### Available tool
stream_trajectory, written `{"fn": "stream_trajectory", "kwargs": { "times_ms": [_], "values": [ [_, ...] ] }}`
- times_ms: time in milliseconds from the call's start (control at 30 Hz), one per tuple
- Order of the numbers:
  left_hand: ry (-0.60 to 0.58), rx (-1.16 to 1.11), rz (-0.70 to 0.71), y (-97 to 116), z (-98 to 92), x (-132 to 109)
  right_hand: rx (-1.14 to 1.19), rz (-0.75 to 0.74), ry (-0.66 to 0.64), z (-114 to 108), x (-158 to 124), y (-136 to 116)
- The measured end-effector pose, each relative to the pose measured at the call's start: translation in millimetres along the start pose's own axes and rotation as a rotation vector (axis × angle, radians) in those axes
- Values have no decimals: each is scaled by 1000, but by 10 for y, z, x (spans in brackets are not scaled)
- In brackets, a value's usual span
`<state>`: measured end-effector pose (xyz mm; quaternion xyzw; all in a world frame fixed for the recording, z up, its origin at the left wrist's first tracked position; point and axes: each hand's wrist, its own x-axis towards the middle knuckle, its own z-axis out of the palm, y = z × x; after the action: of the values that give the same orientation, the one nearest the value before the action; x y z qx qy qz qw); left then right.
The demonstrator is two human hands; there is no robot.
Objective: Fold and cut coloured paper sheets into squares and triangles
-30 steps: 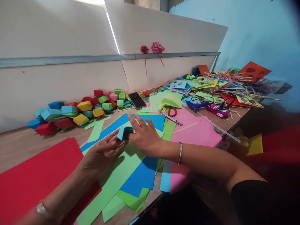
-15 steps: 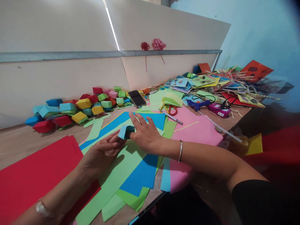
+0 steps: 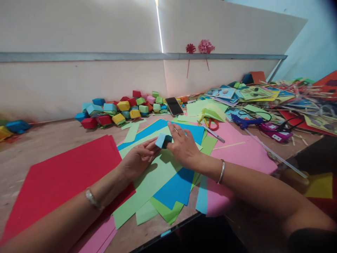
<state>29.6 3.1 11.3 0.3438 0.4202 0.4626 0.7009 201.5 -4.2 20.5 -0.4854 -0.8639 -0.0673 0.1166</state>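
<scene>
A small light-blue folded paper box (image 3: pixel 161 141), its open end facing right, sits between my two hands above the sheets. My left hand (image 3: pixel 139 158) holds it from the left, fingers stretched beneath and beside it. On its other side, my right hand (image 3: pixel 183 146) has a finger or thumb at the open end, the other fingers raised; the exact contact is hidden. Below lie light-green paper (image 3: pixel 150 179) and blue paper (image 3: pixel 173 189) in overlapping layers. Beside my left forearm is a stack of red paper (image 3: pixel 68 175).
Several coloured paper boxes (image 3: pixel 123 105) are heaped along the wall, beside a phone (image 3: pixel 174 106). To the right lie scissors (image 3: pixel 212 123), a cutter knife (image 3: pixel 214 134), pink paper (image 3: pixel 237 151), a blue glue gun (image 3: pixel 246 121) with a glue stick, a purple power box (image 3: pixel 275 132) and piled cards (image 3: pixel 255 93).
The view has turned left, so everything sits further right in the picture. My hands keep nearly the same hold on the light-blue paper box.
</scene>
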Motion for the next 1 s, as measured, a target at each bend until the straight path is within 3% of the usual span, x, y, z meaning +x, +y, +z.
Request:
{"fn": "stream_trajectory", "kwargs": {
  "times_ms": [667, 833, 1000],
  "values": [
    [-67, 7, 17, 1, -5, -7, -10, -1, -22, -33, -20, 17],
    [-27, -73, 1, 30, -3, -34, 29, -14, 59, 3, -23, 18],
    [109, -88, 58, 25, -29, -25, 57, -76, 177, 70, -21, 42]
  ]
}}
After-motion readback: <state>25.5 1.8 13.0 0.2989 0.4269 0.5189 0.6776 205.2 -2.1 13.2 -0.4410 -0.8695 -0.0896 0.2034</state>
